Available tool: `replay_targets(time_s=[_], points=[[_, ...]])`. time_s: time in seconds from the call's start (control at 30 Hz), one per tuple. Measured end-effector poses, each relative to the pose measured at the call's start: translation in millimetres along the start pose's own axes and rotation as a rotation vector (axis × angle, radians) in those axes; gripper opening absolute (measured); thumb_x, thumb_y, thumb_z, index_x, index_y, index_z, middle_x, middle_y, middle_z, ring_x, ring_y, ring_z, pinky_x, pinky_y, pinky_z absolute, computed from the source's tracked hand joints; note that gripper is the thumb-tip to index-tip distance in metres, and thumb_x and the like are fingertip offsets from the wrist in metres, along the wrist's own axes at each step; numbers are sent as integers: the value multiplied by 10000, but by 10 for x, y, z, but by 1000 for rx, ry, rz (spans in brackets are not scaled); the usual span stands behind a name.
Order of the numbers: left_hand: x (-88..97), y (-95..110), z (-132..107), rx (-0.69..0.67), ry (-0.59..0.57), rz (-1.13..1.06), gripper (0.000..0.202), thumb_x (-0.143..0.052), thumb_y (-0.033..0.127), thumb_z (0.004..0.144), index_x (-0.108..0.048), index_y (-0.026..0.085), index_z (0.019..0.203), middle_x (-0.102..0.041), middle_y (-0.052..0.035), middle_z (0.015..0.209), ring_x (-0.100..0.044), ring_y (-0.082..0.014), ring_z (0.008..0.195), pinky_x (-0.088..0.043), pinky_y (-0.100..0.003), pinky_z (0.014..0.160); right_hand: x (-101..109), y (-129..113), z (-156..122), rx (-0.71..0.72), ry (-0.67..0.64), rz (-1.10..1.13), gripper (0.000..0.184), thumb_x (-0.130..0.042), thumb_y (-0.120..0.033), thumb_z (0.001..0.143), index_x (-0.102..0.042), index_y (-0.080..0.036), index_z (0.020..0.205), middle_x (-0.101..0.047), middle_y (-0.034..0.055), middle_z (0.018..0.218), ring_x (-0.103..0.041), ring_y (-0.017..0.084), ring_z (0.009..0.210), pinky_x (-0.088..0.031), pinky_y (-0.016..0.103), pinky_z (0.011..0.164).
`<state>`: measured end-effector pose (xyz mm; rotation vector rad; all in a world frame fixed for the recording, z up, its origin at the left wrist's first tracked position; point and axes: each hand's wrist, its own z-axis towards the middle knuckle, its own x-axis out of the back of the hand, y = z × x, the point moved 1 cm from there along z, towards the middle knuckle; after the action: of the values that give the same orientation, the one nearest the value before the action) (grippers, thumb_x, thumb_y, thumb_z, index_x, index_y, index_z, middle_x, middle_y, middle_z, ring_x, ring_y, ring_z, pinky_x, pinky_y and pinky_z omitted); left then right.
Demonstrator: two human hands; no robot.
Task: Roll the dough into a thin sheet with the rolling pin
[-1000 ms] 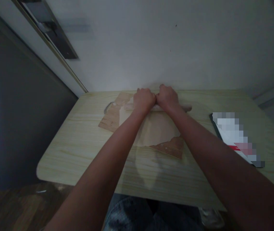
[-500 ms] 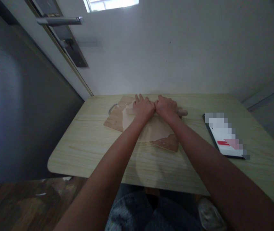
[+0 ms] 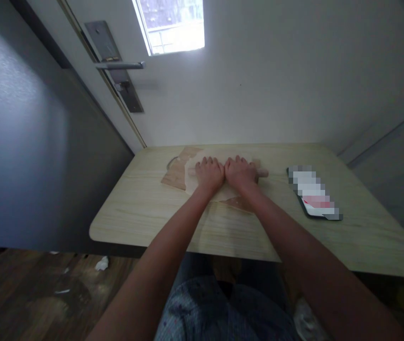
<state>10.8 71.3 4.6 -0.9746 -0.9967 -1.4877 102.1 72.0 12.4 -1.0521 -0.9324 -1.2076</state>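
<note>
Both hands rest side by side on a wooden rolling pin (image 3: 263, 173) lying across a flattened sheet of pale dough (image 3: 192, 183). My left hand (image 3: 209, 173) curls over the left part of the pin, its thumb side against the other hand. My right hand (image 3: 239, 172) wraps the right part, and one end of the pin sticks out beyond it. Under the dough lies a wooden cutting board (image 3: 174, 175), whose left end and near corner show. A metal loop handle (image 3: 171, 163) is at the board's far left.
The light wooden table (image 3: 134, 203) stands against a white door (image 3: 276, 94) with a metal lever handle (image 3: 124, 66). A phone (image 3: 313, 192), its screen blurred, lies to the right of the board. Crumpled white paper (image 3: 101, 263) is on the floor at left.
My hands have drawn the rolling pin nearer across the dough, and my left fingers have curled down more. The camera view has tilted up, showing more of the door window.
</note>
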Motion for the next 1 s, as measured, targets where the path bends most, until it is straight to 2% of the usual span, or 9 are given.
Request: replay_targets(time_s=[0.1,0.2,0.3,0.4,0.5,0.63,0.8,1.0], points=[[22,-17,-111,-35,8,-2,384,-237,263,871,-557,106,1016,-588,-122,1071,-479,-223,1066,-318,-384,902,44,-2,-137,37,21,-8,384,-237,-240,866,-598,-131,938,-596,125,1005,-507,220,937,-313,366,784],[37,-42,-223,-75,33,2,386,-274,269,860,-517,72,1087,-539,-145,1164,-435,-224,1129,-304,-368,924,60,7,-265,102,52,3,377,-246,-243,870,-598,-129,939,-605,116,1007,-500,215,966,-291,367,836],[54,-62,-298,-107,29,13,413,-292,291,858,-479,55,1141,-507,-155,1208,-431,-216,1137,-296,-348,938,42,23,-351,155,70,20,367,-260,-250,872,-586,-123,981,-584,120,1085,-473,213,1035,-256,375,894],[71,-62,-314,-109,4,25,419,-280,318,867,-511,57,1101,-539,-156,1164,-472,-213,1093,-312,-334,923,10,37,-374,166,82,28,369,-268,-255,873,-567,-112,1034,-551,127,1157,-447,219,1087,-239,386,918],[66,-43,-291,-90,-3,24,425,-262,325,875,-541,56,1049,-568,-158,1113,-493,-217,1064,-320,-338,912,-15,43,-357,163,86,27,372,-274,-259,871,-565,-116,1055,-537,127,1183,-427,228,1118,-223,401,931],[26,-26,-239,-65,37,23,426,-259,307,876,-519,44,1087,-542,-166,1154,-459,-218,1107,-299,-343,932,-34,37,-315,142,101,23,392,-264,-276,878,-535,-138,1125,-507,109,1227,-388,228,1162,-200,412,946],[-21,-20,-110,-40,24,31,417,-241,285,873,-552,65,1043,-534,-161,1167,-482,-213,1075,-313,-354,913,-61,23,-190,92,110,8,398,-244,-276,885,-511,-169,1161,-472,103,1264,-346,227,1194,-200,428,939],[-43,-7,128,4,-18,2,426,-194,260,877,-583,118,977,-549,-126,1141,-501,-218,1034,-358,-369,857,-86,27,82,53,78,42,396,-229,-255,873,-548,-158,1087,-561,111,1131,-444,236,1079,-246,413,894]])
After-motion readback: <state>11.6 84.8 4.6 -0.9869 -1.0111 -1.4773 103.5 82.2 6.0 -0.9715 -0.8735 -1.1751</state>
